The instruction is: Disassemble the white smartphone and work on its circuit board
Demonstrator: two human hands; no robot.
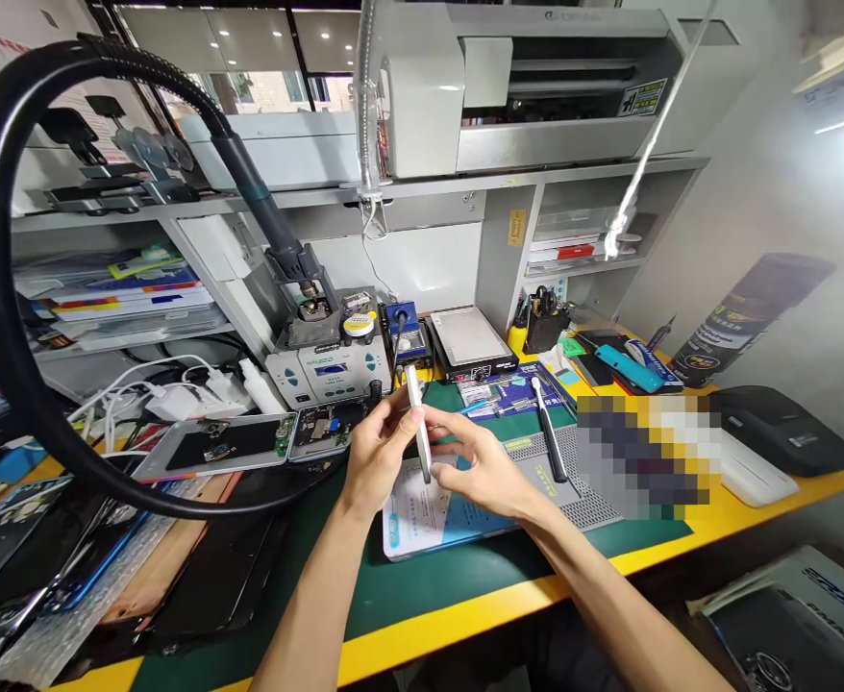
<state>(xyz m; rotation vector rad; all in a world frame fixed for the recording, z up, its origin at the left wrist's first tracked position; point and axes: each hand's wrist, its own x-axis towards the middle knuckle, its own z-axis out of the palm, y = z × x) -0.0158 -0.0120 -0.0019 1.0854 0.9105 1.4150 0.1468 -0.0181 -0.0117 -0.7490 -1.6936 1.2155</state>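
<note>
The left hand and the right hand are both grasping a slim, pale-edged slab, their thumbs and fingers bearing on it from either side. The slab is being held on edge above a printed pad; this posture is probably leaving its rim open to both thumbs. From where I am standing, the fingers are hiding part of its faces.

A black-handled tool is lying on the pad's grey perforated part, presumably for short reach by the right hand. A green mat is lying beneath, likely protecting the counter. Beyond the left hand, an opened device is exposing its inner parts upward, and a grey control station is standing behind, seemingly clear of the working space.
</note>
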